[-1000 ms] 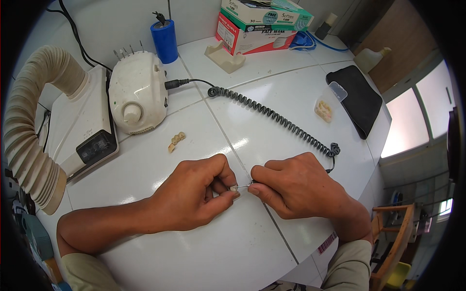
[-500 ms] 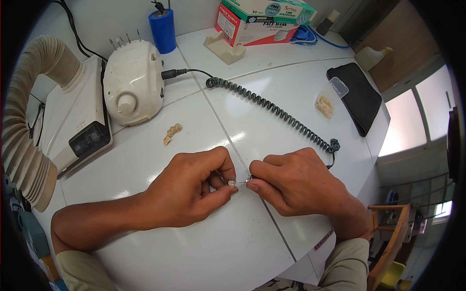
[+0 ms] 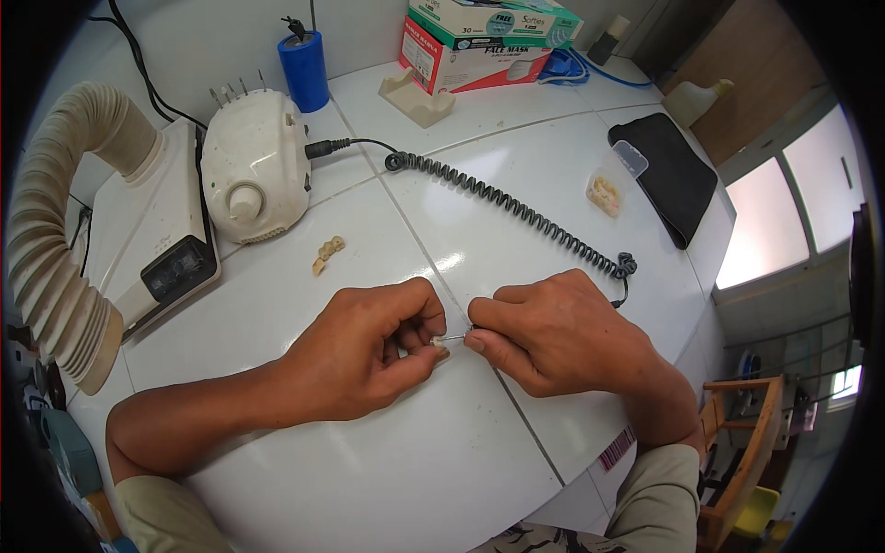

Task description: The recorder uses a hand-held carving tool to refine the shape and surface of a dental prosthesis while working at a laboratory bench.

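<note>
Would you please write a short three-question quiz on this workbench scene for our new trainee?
1. Which hand grips the metal-shafted tool, and what does the other pinch?
2. True or false: the blue cylinder stands left of the stacked boxes.
3. Fill in: a ____ black cord plugs into the white knobbed machine.

Key: 1. The right hand; the left hand pinches a small pale piece. 2. True. 3. Coiled.
</note>
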Demonstrator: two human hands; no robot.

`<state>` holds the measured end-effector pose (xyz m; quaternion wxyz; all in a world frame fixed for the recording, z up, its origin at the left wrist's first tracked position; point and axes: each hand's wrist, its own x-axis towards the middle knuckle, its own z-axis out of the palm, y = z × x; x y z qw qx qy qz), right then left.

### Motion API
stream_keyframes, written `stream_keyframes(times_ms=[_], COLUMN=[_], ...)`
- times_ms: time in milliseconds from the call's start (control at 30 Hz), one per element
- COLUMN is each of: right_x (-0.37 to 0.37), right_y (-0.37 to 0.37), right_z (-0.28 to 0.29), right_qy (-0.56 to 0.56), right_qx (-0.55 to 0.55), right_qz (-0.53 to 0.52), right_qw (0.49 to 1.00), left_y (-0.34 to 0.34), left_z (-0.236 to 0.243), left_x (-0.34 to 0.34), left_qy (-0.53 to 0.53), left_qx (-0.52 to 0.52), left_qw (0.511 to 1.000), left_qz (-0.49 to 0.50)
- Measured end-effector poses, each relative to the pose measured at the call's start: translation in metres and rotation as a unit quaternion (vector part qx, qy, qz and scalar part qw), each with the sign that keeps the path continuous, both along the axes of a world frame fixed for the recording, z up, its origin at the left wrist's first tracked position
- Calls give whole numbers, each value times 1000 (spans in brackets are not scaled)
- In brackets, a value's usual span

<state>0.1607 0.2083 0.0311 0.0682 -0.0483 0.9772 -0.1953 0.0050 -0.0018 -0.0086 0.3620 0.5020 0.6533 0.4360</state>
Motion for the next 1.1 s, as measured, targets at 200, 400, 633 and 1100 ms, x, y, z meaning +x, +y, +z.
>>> stream_keyframes(times_ms=[200, 400, 633, 1100], right_x=[0, 0, 0, 0], right_y=[0, -2, 0, -1], right_z=[-2, -1, -1, -1], right_qy=[4, 3, -4, 3], right_qx=[5, 5, 6, 12], right_qz=[7, 4, 8, 9], right_qw=[1000, 1000, 1000, 1000], left_y=[0, 0, 0, 0], left_z=[0, -2, -6, -1], left_x=[1, 2, 2, 2], left_qy=[6, 8, 5, 11], left_qx=[-1, 7, 15, 2], left_qw=[1000, 1000, 1000, 1000], left_qz=[-3, 0, 7, 4])
